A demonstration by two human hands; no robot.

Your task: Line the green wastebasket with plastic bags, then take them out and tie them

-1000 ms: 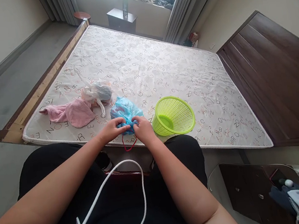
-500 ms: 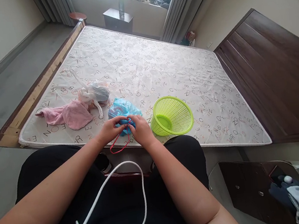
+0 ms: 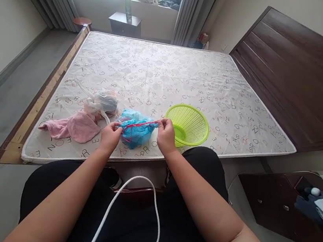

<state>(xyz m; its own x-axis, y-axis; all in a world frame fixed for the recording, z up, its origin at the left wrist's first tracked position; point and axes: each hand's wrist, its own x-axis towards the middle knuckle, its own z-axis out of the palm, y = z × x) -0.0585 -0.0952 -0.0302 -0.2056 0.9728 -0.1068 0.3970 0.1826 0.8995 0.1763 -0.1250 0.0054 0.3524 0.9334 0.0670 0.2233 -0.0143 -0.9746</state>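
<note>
A blue plastic bag point(image 3: 138, 136) with a red drawstring point(image 3: 142, 124) lies near the front edge of the mattress point(image 3: 230, 104). At the bag's left side my left hand point(image 3: 111, 137) pinches its top edge and the string. My right hand point(image 3: 165, 132) pinches the right end of them, so the top is stretched straight between both hands. A loop of the red string hangs over the bag's front. What the bag contains cannot be made out. Close to my right hand, a green mesh basket point(image 3: 198, 138) lies tilted, its opening facing me.
A pink cloth point(image 3: 81, 126) and a knotted clear plastic bag point(image 3: 104, 102) lie to the left on the mattress. A white cable point(image 3: 155, 205) loops over my lap. The wooden headboard point(image 3: 298, 71) stands at right, above a dark cabinet point(image 3: 267, 198) holding clothes.
My hands were together at the bag's gathered top; they have moved apart, left and right, pulling the top and red string taut. The hanging string loop now lies against the bag.
</note>
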